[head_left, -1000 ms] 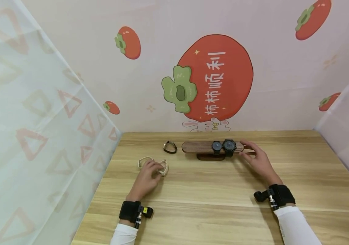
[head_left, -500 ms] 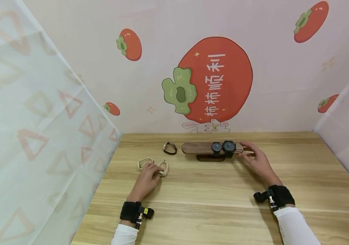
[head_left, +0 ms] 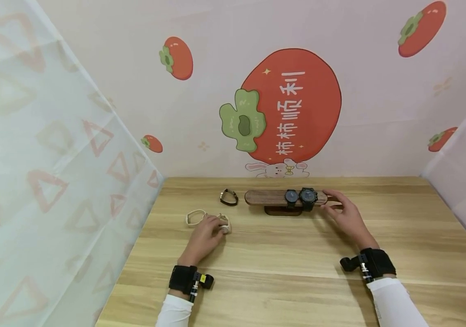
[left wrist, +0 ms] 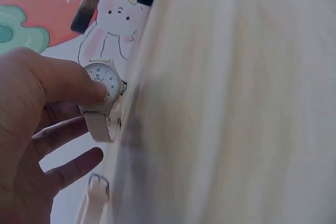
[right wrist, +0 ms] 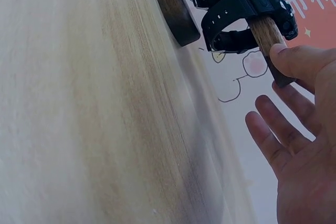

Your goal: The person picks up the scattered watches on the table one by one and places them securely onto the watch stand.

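My left hand [head_left: 203, 238] pinches a cream wristwatch [left wrist: 98, 72], thumb across its white dial and index finger behind it; the two other fingers visible in the left wrist view are spread. The watch is low over the table or touching it; I cannot tell which. At the back of the table, my right hand [head_left: 350, 221] grips the right end of a wooden watch stand [head_left: 263, 197] between thumb and fingers. Two black wristwatches are strapped round the stand's bar near that hand, a smaller one [head_left: 292, 196] and a larger one [head_left: 308, 195].
A second cream wristwatch [head_left: 188, 219] lies just left of my left hand. Behind it, left of the stand, is a small watch with a dark strap [head_left: 229, 203]. The wooden table [head_left: 282, 272] meets a patterned wall [head_left: 200, 113] at the back.
My left hand has shifted slightly right with the cream watch, away from the second cream one. The right hand stays on the stand's end.
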`<state>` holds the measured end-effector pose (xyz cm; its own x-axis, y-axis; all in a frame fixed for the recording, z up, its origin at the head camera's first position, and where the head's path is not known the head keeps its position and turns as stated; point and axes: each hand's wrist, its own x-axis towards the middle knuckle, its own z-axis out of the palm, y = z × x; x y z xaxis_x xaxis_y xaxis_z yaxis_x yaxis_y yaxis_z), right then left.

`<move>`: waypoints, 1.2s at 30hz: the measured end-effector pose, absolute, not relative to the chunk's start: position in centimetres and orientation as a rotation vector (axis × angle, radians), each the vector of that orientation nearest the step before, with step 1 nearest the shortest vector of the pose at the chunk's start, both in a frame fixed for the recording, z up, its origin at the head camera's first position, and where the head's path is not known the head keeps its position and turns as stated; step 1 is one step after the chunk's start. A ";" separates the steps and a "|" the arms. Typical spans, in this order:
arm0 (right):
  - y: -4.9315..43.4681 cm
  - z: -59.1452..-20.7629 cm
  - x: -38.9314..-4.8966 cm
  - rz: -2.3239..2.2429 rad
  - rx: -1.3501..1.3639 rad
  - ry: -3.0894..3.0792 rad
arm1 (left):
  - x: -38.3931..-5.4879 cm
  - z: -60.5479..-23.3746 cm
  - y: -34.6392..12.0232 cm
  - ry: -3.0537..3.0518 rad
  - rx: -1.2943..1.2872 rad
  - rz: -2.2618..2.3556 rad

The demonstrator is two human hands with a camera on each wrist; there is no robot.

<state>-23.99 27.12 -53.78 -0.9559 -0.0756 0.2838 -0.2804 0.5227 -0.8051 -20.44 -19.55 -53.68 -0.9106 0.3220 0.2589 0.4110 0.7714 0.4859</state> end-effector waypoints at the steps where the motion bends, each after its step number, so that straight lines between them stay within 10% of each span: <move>1: 27.2 -53.8 -24.0 1.398 0.299 -2.549 | -20.6 -53.6 -19.2 -2.805 -0.593 -0.828; 36: 22.5 -52.1 -21.4 1.117 0.504 -2.257 | -22.2 -52.3 -8.8 -2.733 -0.776 -1.239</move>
<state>-21.44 22.49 -52.14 -0.7690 -0.0813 0.6341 -0.5535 0.5810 -0.5968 -22.20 -8.83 -52.26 -0.8739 0.4243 0.2373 0.4581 0.5551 0.6943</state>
